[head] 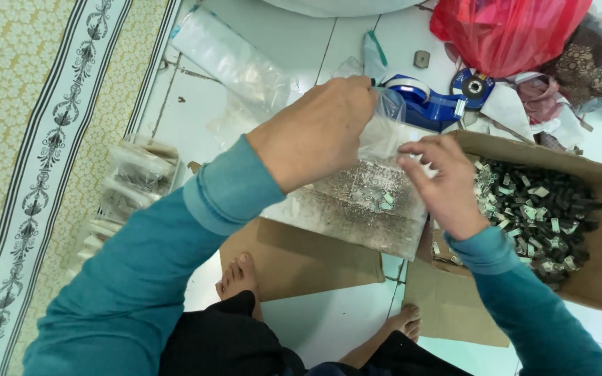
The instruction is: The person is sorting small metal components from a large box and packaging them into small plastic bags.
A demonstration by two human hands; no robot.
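White tiled floor [329, 327], both hands [318, 132] holding clear plastic bag [377, 188] upright, mouth up

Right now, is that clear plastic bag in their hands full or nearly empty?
Nearly empty: the clear plastic bag shows only a few small pieces near its middle, held up by the left hand and right hand.

The clear plastic bag [377, 188] hangs in the middle of the scene, pinched at its upper end near the far edge and again at its right side, so that it slopes down toward the near side over the cardboard. It is thin and see-through, crumpled at the top, flatter and wider lower down. A few small metal parts [377, 200], silvery with dark ends, lie loose inside about halfway down. The bag's lower part looks dusty or speckled grey.
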